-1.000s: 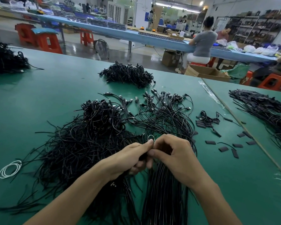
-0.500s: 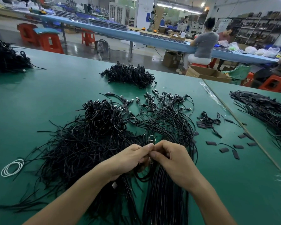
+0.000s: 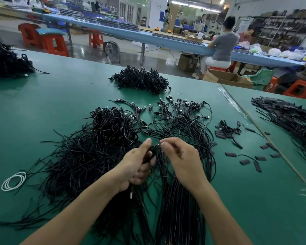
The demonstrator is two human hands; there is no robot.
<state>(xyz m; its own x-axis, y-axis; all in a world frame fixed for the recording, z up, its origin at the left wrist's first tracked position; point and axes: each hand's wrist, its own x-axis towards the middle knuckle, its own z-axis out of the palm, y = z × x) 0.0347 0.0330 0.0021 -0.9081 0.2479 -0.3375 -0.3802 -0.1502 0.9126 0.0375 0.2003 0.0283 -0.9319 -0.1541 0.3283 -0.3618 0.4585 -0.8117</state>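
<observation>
Both my hands work over a big spread of black cables (image 3: 102, 152) on the green table (image 3: 51, 96). My left hand (image 3: 136, 165) grips a coiled black cable, fingers curled round it and thumb pointing up. My right hand (image 3: 182, 156) pinches the same cable's end just right of the left thumb. A sheaf of straight cables (image 3: 178, 209) runs from under my hands toward me. Cables with plugs (image 3: 180, 110) fan out behind my hands.
A tangled cable heap (image 3: 140, 80) lies farther back, another (image 3: 5, 61) at far left. A white wire ring (image 3: 13, 181) lies left. Small black sleeves (image 3: 244, 161) are scattered right, beside a table seam (image 3: 265, 138). More cables (image 3: 293, 121) lie beyond. A seated person (image 3: 221, 46) works behind.
My hands, pressed together a second ago, have drawn slightly apart. The small wire loop seen above my fingertips no longer shows.
</observation>
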